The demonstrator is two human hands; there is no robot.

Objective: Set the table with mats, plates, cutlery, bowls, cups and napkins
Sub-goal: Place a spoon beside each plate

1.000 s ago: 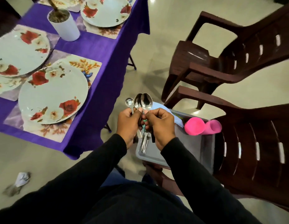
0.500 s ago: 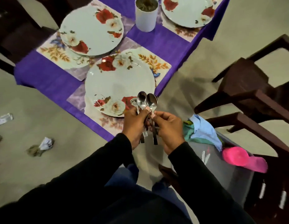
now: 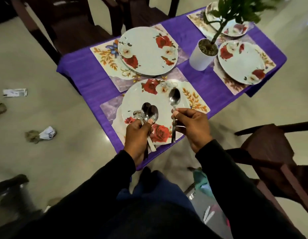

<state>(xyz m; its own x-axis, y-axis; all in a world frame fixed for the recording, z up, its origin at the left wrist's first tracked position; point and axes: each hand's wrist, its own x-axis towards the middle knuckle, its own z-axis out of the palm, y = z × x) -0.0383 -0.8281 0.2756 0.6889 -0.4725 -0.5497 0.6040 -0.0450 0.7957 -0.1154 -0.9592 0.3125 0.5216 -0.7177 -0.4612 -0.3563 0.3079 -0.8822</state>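
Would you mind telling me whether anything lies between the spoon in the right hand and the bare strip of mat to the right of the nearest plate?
Nothing visible does. The right hand pinches one spoon above the nearest plate, and the mat beside that plate lies bare. The left hand holds the other spoons off to the left.

Your left hand (image 3: 137, 135) curls around a bunch of spoons (image 3: 149, 112), thumb on top; your right hand (image 3: 192, 126) pinches a single spoon (image 3: 174, 98) upright, apparently between thumb and forefinger.
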